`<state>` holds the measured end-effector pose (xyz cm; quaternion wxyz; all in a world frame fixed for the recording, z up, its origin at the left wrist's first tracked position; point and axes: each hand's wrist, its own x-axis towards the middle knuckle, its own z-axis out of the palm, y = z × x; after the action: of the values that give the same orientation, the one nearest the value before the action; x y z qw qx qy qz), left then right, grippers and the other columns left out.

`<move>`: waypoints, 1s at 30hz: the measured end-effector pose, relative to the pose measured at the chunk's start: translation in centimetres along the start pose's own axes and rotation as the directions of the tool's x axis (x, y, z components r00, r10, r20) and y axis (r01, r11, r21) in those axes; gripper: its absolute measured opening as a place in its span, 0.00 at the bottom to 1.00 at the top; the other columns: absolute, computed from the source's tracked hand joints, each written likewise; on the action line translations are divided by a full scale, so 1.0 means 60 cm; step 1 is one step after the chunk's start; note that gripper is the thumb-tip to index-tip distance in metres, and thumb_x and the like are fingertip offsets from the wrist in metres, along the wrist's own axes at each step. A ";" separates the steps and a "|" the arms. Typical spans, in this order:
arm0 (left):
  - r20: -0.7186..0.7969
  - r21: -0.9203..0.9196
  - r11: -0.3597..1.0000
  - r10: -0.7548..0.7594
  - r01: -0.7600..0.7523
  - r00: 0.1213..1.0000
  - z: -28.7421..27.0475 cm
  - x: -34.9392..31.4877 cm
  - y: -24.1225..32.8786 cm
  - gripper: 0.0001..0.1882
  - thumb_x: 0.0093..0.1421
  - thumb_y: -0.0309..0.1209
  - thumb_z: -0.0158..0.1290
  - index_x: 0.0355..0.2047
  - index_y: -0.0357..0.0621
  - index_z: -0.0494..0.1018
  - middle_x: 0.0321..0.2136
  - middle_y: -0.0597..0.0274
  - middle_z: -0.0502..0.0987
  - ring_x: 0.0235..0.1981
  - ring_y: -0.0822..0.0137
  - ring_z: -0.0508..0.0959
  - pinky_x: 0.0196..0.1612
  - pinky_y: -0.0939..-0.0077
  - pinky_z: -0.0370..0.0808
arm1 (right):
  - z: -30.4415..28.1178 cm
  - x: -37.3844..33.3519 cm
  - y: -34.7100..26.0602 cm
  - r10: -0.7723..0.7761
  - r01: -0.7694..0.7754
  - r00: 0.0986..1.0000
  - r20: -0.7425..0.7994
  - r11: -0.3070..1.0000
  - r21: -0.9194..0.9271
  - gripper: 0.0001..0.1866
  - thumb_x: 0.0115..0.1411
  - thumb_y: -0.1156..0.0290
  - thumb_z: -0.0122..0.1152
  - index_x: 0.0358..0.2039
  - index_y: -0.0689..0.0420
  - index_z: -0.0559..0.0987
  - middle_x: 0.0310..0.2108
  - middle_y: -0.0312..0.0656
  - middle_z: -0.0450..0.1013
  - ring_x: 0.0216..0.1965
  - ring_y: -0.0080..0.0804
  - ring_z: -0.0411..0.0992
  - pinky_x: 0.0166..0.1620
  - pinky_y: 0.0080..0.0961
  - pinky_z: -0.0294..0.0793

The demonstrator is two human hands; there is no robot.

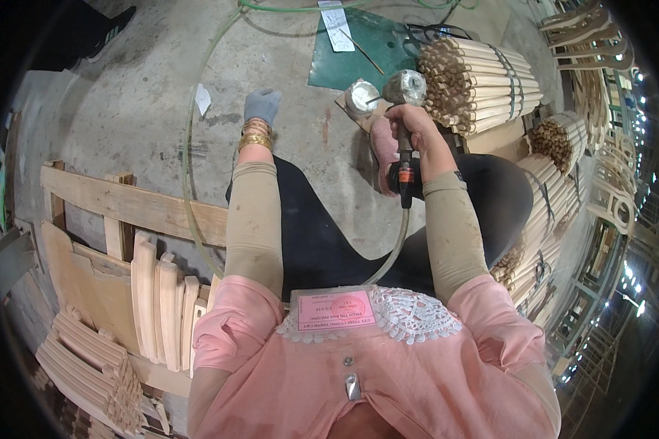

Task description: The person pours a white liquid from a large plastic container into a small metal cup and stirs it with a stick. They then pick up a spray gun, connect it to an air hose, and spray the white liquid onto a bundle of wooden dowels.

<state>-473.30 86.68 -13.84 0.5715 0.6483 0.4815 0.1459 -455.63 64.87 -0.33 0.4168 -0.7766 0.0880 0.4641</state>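
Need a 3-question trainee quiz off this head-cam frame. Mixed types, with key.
1. Which hand wears the grey fabric glove?
2. True or false: the slim black-and-orange handheld tool lies loose on the floor.
3. In the picture, where is the black-strapped bundle of pale wooden rods relative to the round white-filled tub?
A) to its left
B) to its right
C) directly below it

Key:
1. The left hand.
2. False; the right hand holds it.
3. B

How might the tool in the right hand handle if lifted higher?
The dark tool looks stiff, its body straight, and probably light, since only the right hand holds it. The hose at its end looks flexible, given its bend, and would likely trail, perhaps tugging.
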 end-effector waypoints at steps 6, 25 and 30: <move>0.022 0.020 1.000 -0.017 0.017 1.000 -0.008 0.011 -0.013 0.20 0.45 0.34 0.53 0.37 0.33 0.73 0.35 0.53 0.76 0.38 0.63 0.74 0.43 0.75 0.68 | 0.009 -0.005 0.000 -0.014 0.014 1.000 0.009 1.000 0.014 0.03 0.44 0.77 0.55 0.17 0.60 0.70 0.14 0.37 0.64 0.14 0.24 0.62 0.18 0.22 0.63; 0.043 0.034 0.999 -0.019 0.017 0.999 -0.004 0.011 -0.010 0.19 0.45 0.32 0.53 0.36 0.32 0.73 0.33 0.55 0.76 0.35 0.64 0.75 0.41 0.75 0.69 | 0.011 0.005 -0.002 -0.036 0.034 0.998 -0.053 0.999 -0.038 0.04 0.44 0.76 0.55 0.18 0.61 0.71 0.14 0.38 0.65 0.13 0.26 0.62 0.17 0.23 0.63; 0.003 0.053 0.998 0.021 -0.022 1.000 -0.005 0.008 -0.008 0.18 0.44 0.36 0.51 0.31 0.34 0.74 0.27 0.51 0.76 0.29 0.60 0.76 0.36 0.73 0.70 | 0.012 0.011 -0.002 -0.036 0.034 0.997 -0.072 0.999 -0.024 0.04 0.44 0.77 0.55 0.17 0.61 0.71 0.14 0.38 0.64 0.13 0.25 0.63 0.17 0.23 0.63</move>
<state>-473.50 87.20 -14.37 0.5530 0.6686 0.4776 0.1385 -455.67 65.63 -0.94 0.4126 -0.7990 0.0843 0.4292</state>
